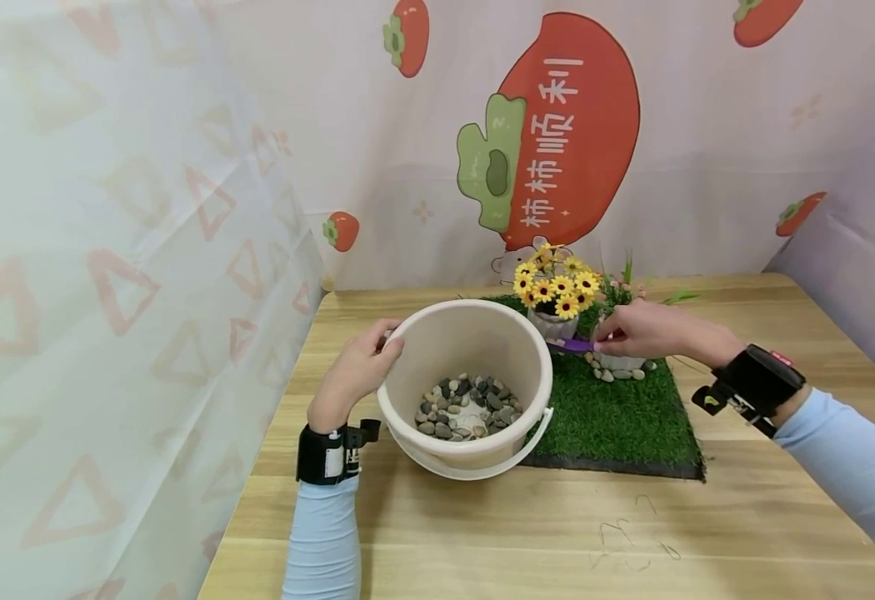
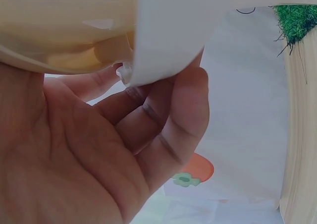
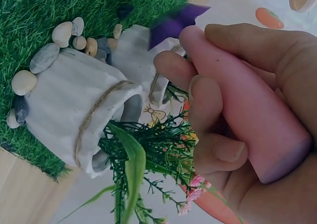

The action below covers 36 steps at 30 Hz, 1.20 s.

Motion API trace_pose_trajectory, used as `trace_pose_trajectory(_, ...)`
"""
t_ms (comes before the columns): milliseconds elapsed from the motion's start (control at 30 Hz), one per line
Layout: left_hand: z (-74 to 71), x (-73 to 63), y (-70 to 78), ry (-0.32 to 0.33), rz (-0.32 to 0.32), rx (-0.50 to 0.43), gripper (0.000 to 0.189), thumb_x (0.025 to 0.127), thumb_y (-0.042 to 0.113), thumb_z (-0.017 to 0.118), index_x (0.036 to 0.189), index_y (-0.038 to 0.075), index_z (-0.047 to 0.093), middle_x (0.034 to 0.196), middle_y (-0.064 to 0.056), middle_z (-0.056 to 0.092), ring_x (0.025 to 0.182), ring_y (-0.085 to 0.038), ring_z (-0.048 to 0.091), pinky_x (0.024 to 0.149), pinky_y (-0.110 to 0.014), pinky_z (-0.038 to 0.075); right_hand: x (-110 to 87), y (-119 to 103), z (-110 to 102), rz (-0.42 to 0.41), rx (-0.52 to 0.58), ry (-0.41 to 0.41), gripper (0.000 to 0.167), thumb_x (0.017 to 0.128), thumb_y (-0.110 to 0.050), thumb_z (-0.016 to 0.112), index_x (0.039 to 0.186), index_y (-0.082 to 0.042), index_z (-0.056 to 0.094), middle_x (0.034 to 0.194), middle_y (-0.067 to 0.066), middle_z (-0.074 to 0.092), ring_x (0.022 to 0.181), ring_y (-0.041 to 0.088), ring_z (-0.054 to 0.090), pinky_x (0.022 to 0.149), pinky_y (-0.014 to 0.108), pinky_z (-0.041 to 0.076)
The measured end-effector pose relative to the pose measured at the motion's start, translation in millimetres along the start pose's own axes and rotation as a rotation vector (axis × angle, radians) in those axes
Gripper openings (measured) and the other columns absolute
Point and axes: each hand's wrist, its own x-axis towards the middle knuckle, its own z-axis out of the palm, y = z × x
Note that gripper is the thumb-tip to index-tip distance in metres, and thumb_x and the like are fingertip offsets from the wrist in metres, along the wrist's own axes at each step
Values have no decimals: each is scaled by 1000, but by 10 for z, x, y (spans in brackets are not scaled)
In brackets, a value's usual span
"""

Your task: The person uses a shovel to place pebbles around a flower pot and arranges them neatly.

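Observation:
My left hand (image 1: 355, 371) grips the left rim of a beige bucket (image 1: 463, 333), fingers bent around the edge in the left wrist view. Inside the bucket, grey and tan pebbles (image 1: 441, 421) lie around the bottom. My right hand (image 1: 643, 329) holds a small shovel with a pink handle (image 3: 247, 105) and a purple blade (image 3: 171, 27). The blade points left, beside two white pots on an artificial grass mat (image 1: 613, 425). Yellow flowers (image 1: 557, 283) fill one pot. The nearer pot (image 3: 74, 97), with twine and green plants, has pebbles (image 3: 45, 58) around its base.
A wooden table (image 1: 527, 533) carries everything, with a few dark squiggly strands (image 1: 617, 529) near its front. The bucket's white handle (image 1: 482, 473) hangs down at the front. Printed cloth walls (image 1: 407, 150) stand behind and at both sides.

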Motion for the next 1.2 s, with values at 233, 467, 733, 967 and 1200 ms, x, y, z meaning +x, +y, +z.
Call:
trace_pose_trajectory(233, 16, 16, 23, -1, -3, -15, 38, 103, 34, 46, 137, 19, 54, 110, -13, 66, 89, -25, 65, 69, -33, 56, -3, -2, -24, 10, 4, -20, 17, 97, -14, 60, 108, -15, 73, 96, -4, 69, 82, 7, 62, 76, 28, 51)
trace_pose_trajectory(467, 25, 5, 30, -1, -9, -9, 39, 103, 34, 45, 138, 19, 53, 110, -13, 66, 90, -24, 65, 70, -34, 55, -10, 4, -36, 2, 6, -28, 15, 97, -15, 61, 105, -18, 73, 93, -5, 68, 77, 4, 60, 70, 27, 49)
trace_pose_trajectory(733, 13, -2, 14, -3, -11, 2, 40, 102, 35, 45, 139, 18, 52, 107, -12, 66, 87, -23, 65, 68, -32, 55, -60, -17, -157, -1, -2, -37, 12, 95, -15, 63, 103, -16, 73, 81, -6, 65, 60, 0, 47, 61, 25, 36)
trace_pose_trajectory(967, 2, -2, 13, -7, -12, 5, 41, 103, 34, 45, 139, 17, 51, 99, -13, 64, 80, -22, 62, 64, -31, 52, -153, -144, -426, 23, 31, -82, 14, 97, -17, 62, 105, -13, 72, 65, -9, 52, 51, 1, 37, 53, 22, 33)
trace_pose_trajectory(1200, 22, 12, 6, -10, -22, 2, 40, 102, 35, 44, 138, 18, 51, 102, -13, 65, 82, -23, 64, 64, -31, 53, -211, -273, -712, 80, 107, -228, 18, 98, -24, 60, 110, -15, 70, 66, -5, 55, 48, 8, 50, 50, 26, 47)
